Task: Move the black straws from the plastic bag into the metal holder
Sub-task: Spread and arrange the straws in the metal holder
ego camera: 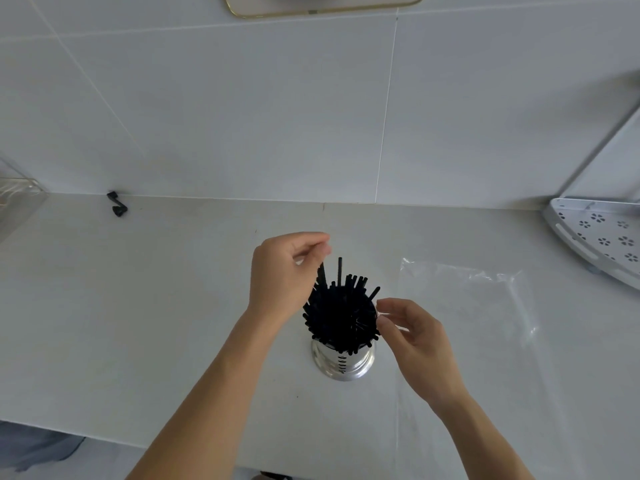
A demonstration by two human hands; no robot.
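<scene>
**A:** What sits in the middle of the view?

**B:** A shiny metal holder [343,362] stands upright on a pale counter [156,306]. It is packed with black straws [341,313] that fan outward above its rim. A few stick up higher than the rest at the far side.

**A:** Where are the hands?

**B:** Both reach in from the bottom edge, bare forearms showing. The left hand [284,271] is on the left of the bundle and above it. Its fingers [317,252] curl downward, thumb and fingertips pinching the top end of one straw that leans out of the holder. The right hand [415,337] is at the right of the bundle, fingers loosely bent, fingertips touching or just beside the outer straws near the rim. I cannot tell whether it grips any straw.

**A:** And the plastic bag?

**B:** A clear plastic bag [478,306] lies flat on the counter to the right of the holder, just behind the right hand. No straws show in it.

**A:** Anything else?

**B:** A small black object [117,204] lies at the far left where counter meets the white tiled wall [242,116]. A white perforated corner shelf [602,233] sits at the far right. A clear rack [17,195] shows at the left edge.
</scene>
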